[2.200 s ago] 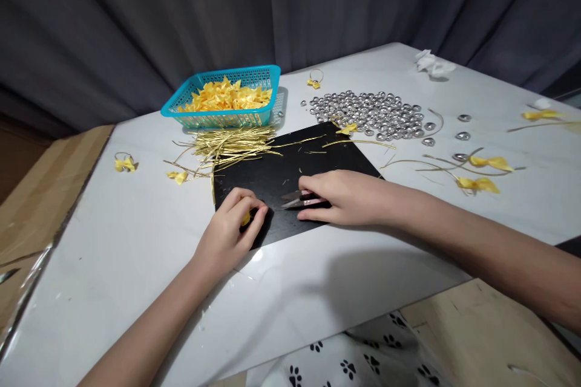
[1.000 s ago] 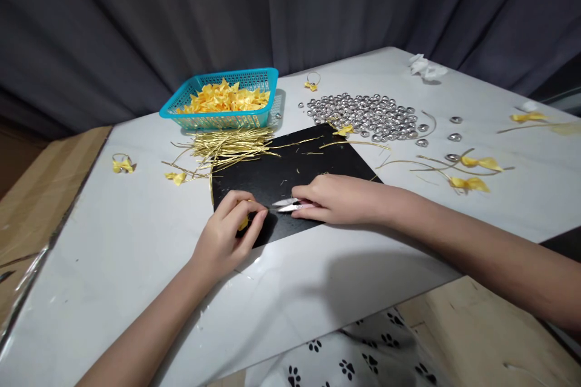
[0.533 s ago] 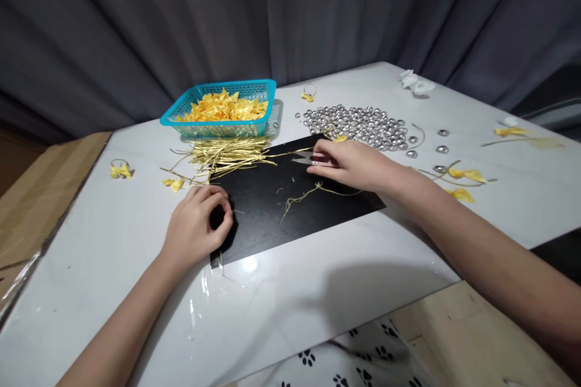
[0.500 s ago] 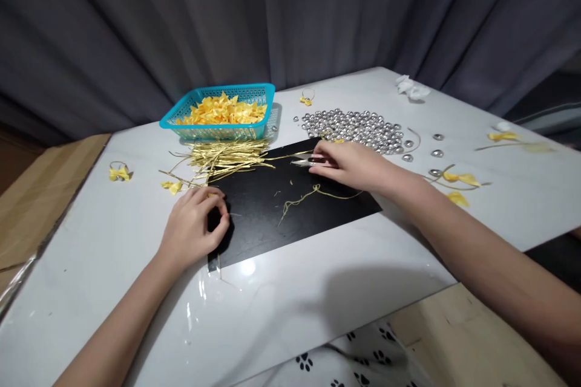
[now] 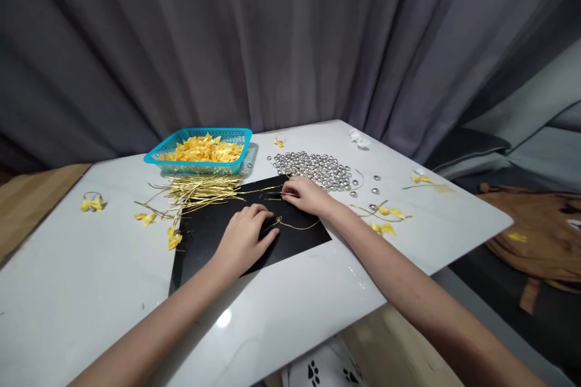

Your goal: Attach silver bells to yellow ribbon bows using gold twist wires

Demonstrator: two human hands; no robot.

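Note:
My left hand is over a black mat, thumb and fingers apart. Its fingertips are at a thin gold cord with a small looped knot, and the hand hides the cord's left part. My right hand is closed around small scissors near the mat's far edge; their thin blades point left and most of the tool is hidden. By the mat's left edge lies a yellow ribbon bow with a silver bead. A bundle of gold cords lies across the mat's far left corner.
Behind the cords stands a turquoise basket of yellow bows. A heap of silver beads lies beyond my right hand. More bows and loose cords are scattered at both sides of the white table. A brown bag is off to the right.
My left hand has left the bow at the mat's left edge and moved right to the knotted cord, its fingers opening. My right hand keeps the scissors. The whole view has shifted.

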